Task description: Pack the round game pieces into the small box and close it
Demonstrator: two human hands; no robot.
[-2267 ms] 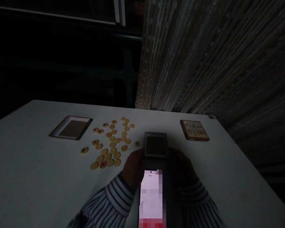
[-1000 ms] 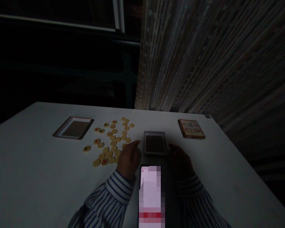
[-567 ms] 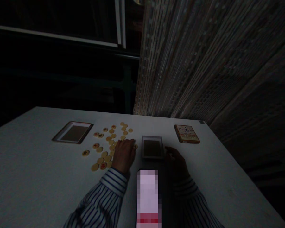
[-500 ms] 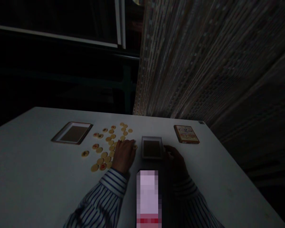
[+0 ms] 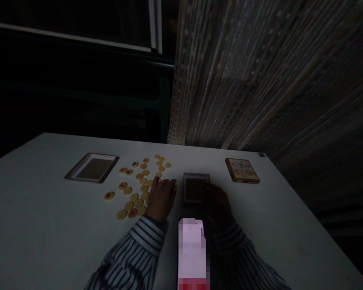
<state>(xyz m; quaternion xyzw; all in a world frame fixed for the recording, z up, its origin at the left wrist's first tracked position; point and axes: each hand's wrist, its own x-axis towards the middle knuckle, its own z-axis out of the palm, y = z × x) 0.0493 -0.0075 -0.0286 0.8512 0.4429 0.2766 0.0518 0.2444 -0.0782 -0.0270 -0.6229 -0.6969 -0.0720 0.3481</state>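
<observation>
Beside the open small box (image 5: 196,201), my left hand (image 5: 161,199) is over the right side of a scatter of round Chinese chess pieces (image 5: 129,205). Its fingers are mostly curled, the index reaching toward a piece (image 5: 158,175). A pale spot shows at its thumb side, too dim to make out. My right hand (image 5: 218,203) is closed at the box's right wall, fingertips over the rim; its thumb is lost in shadow. The box's dark inner floor shows no pieces. Several pieces lie face up with red or dark characters; others look plain.
A shallow open lid or tray (image 5: 92,168) lies on the white table (image 5: 48,225) at left. At back right is a flat printed box (image 5: 242,170). A pixelated pink object (image 5: 192,249) stands out near the front, between my forearms. A string curtain (image 5: 205,80) hangs behind the table.
My right hand has moved left, from beside the box onto its right rim. My left hand has shifted slightly right; the pale round piece seen at its thumb is now mostly hidden.
</observation>
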